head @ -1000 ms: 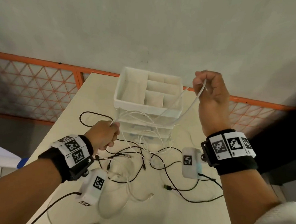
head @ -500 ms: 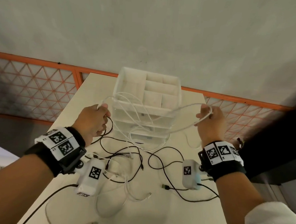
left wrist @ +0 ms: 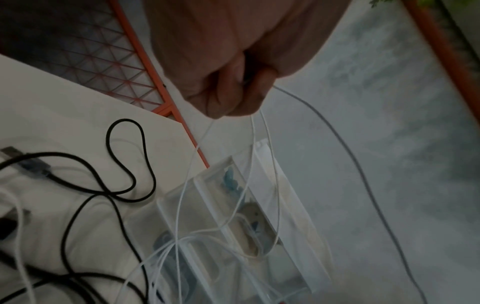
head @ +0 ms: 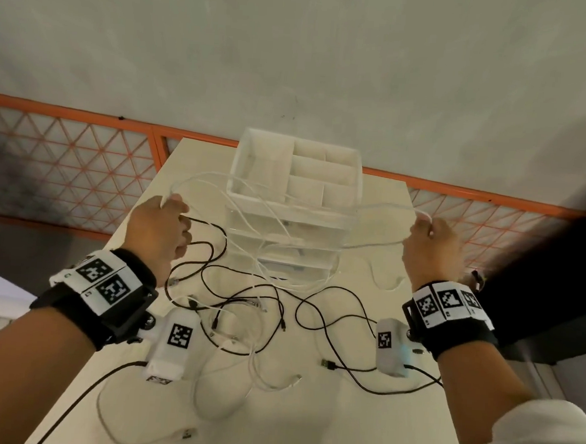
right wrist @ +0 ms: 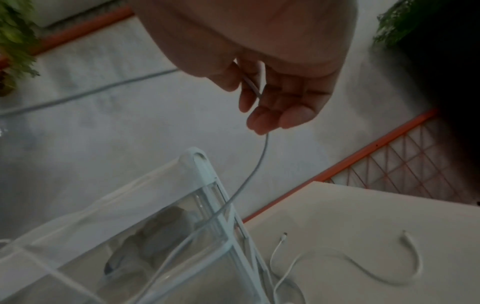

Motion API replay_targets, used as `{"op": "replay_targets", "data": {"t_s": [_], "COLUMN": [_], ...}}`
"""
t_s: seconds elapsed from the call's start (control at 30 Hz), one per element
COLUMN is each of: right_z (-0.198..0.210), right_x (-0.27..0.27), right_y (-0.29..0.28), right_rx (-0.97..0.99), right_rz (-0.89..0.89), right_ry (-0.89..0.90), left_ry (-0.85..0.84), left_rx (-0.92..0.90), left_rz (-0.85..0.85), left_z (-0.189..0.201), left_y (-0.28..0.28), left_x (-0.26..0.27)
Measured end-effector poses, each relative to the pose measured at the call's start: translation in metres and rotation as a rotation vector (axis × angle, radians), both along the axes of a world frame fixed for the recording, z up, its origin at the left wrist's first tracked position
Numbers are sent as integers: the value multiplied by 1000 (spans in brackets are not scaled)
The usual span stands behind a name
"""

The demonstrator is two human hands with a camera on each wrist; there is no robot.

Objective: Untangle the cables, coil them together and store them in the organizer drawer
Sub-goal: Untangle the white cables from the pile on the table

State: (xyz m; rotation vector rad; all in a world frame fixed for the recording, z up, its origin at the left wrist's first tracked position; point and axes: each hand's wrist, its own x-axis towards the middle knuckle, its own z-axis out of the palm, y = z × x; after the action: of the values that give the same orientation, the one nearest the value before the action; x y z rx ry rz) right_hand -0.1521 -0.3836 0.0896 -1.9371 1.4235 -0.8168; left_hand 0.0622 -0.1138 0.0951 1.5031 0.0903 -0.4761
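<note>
- Nearest us: a cream table [head: 293, 424], its near part strewn w/ loose leads. A white cable end w/ plug [head: 182, 434] lies by the near-left edge; a black USB plug [head: 328, 364] sits right of centre.
- Mid-table: black cables [head: 252, 298] & more white ones cross in a tangle, flat on the top.
- Our left hand [head: 159, 229] is raised over the table's left side, fingers curled tight round several strands of the white cable [head: 247, 219]; the left wrist view shows the strands [left wrist: 270, 156] dropping from the fist.
- Our right hand [head: 432, 251] is raised at the right side, thumb & fingertips [right wrist: 262, 121] pinching the same cable [right wrist: 259, 162]; the other fingers hang loosely bent.
- Between the 2 hands the white cable hangs in slack loops, crossing in front of the organizer.
- The clear organizer [head: 292, 204] stands at the table's far end; its top tray is split into compartments, stacked drawers below, all pushed in as far as we can tell.
- Beyond the table: an orange lattice railing [head: 81, 174], then a pale grey floor [head: 295, 57].
- Green foliage [right wrist: 15, 41] shows at the edge of the right wrist view.
</note>
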Motion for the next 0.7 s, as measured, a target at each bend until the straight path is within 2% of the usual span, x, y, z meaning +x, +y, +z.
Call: {"op": "replay_targets", "data": {"t_s": [0.13,0.23,0.3,0.4,0.53,0.63,0.7], "right_z": [21,53,66,58,28,23,30], "right_x": [21,33,36,37,32,30,34], "right_y": [10,8,6,7,10,15,19], "right_rx": [-118,-211,-272,-304,-124,-36,-87], "right_rz": [53,-30,-75,-82,-32,98,213], "right_ry": [-233,-469,-530,-471,-353,-236,-280], "left_ry": [-15,14,25,28,26,1,-6], "left_rx": [129,213,233,205,134,157,197], "left_rz": [-126,-95,-55,3,15,-158,-317], "left_z": [-10,-20,-24,-22,-9,-3,-1], "left_y": [3,10,16,23,26,26,23], "left_x": [-4,-3,-1,4,8,1,-7]}}
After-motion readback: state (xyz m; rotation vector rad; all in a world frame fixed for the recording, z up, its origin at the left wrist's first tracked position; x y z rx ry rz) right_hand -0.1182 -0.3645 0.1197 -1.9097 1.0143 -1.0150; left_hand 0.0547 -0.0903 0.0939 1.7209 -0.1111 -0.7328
